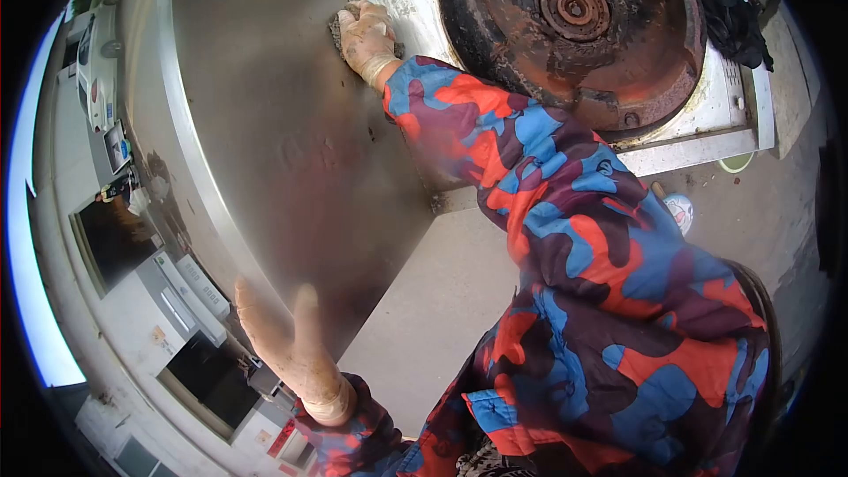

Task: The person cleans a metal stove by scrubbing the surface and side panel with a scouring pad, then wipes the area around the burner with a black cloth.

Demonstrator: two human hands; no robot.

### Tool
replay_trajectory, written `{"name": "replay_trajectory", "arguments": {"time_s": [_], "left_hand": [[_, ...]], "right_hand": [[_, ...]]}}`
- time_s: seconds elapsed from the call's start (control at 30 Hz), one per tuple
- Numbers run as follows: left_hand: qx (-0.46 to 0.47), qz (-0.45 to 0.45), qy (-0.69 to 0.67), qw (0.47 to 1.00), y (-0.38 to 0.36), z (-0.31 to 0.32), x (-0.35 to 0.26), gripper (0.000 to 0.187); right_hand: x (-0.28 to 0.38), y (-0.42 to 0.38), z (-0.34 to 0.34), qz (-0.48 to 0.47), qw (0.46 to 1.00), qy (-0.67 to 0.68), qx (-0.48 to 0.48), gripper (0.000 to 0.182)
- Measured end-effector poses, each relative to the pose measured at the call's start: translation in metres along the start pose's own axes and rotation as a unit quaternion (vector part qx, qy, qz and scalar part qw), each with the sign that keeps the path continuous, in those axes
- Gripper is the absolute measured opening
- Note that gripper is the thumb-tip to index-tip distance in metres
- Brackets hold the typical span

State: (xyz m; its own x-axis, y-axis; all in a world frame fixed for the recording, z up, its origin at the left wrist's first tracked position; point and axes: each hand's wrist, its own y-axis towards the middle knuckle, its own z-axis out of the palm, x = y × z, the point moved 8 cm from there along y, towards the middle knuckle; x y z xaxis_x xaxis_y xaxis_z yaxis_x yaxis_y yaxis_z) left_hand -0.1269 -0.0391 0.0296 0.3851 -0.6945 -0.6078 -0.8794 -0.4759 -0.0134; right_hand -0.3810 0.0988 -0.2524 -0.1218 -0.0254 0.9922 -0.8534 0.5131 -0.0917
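Observation:
My right hand (pixel 367 40), in a pale glove, is closed around a dark, rough scrubbing pad (pixel 336 34). It presses the pad against the metal panel (pixel 291 62), near the panel's edge beside the stove. My left hand (pixel 291 344), also gloved, is at the lower left by the panel's outer edge. Its thumb and fingers are apart and nothing shows between them. The stove (pixel 645 159) has a large round burner (pixel 574 9), rusty and crusted with dark grime, to the right of my right hand.
A black cloth (pixel 729 18) lies at the stove's right corner. Below the stove are a green container rim (pixel 735 162) and a shoe (pixel 679 212). At the far left are a white car (pixel 95 71), a distant person (pixel 119 187) and a building.

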Motion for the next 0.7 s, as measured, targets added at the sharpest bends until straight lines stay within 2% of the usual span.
{"name": "replay_trajectory", "arguments": {"time_s": [0.03, 0.1, 0.17, 0.23, 0.3, 0.33, 0.4, 0.47, 0.57, 0.63, 0.7], "left_hand": [[0.018, 0.002, 0.024, 1.000, 0.000, 0.001, -0.001, 0.069], [0.023, 0.006, 0.026, 0.999, 0.002, 0.001, -0.002, 0.069], [0.035, 0.007, 0.034, 0.999, 0.004, 0.003, 0.000, 0.069], [0.032, 0.009, 0.012, 0.999, 0.003, 0.001, 0.003, 0.069], [0.030, 0.014, 0.030, 0.999, 0.005, 0.003, 0.001, 0.069], [0.020, 0.009, 0.033, 0.999, 0.004, 0.002, 0.002, 0.068], [0.009, -0.002, 0.039, 0.999, 0.000, 0.000, 0.001, 0.068], [0.008, -0.012, 0.012, 1.000, 0.000, 0.002, -0.002, 0.068], [0.012, -0.002, 0.040, 0.999, 0.000, 0.000, -0.001, 0.067], [0.023, 0.004, 0.043, 0.999, 0.002, 0.000, 0.000, 0.067], [0.033, 0.006, 0.053, 0.998, 0.001, -0.002, 0.003, 0.068]], "right_hand": [[0.006, -0.004, -0.007, 0.015, 1.000, 0.004, 0.007, 0.033], [0.039, -0.058, -0.033, -0.094, 0.992, 0.059, 0.062, 0.038], [0.080, -0.138, -0.069, -0.234, 0.959, 0.092, 0.129, 0.041], [0.091, -0.177, -0.085, -0.273, 0.935, 0.115, 0.194, 0.043], [0.083, -0.142, -0.067, -0.260, 0.944, 0.109, 0.172, 0.041], [0.074, -0.111, -0.053, -0.238, 0.957, 0.125, 0.113, 0.038], [0.037, -0.037, -0.018, -0.102, 0.991, 0.054, 0.062, 0.034], [-0.004, 0.009, 0.005, 0.016, 0.999, -0.038, 0.022, 0.032], [0.016, -0.025, -0.012, -0.027, 0.998, 0.008, 0.057, 0.034], [0.065, -0.101, -0.055, -0.174, 0.973, 0.096, 0.114, 0.041], [0.085, -0.170, -0.084, -0.237, 0.944, 0.104, 0.203, 0.043]]}}
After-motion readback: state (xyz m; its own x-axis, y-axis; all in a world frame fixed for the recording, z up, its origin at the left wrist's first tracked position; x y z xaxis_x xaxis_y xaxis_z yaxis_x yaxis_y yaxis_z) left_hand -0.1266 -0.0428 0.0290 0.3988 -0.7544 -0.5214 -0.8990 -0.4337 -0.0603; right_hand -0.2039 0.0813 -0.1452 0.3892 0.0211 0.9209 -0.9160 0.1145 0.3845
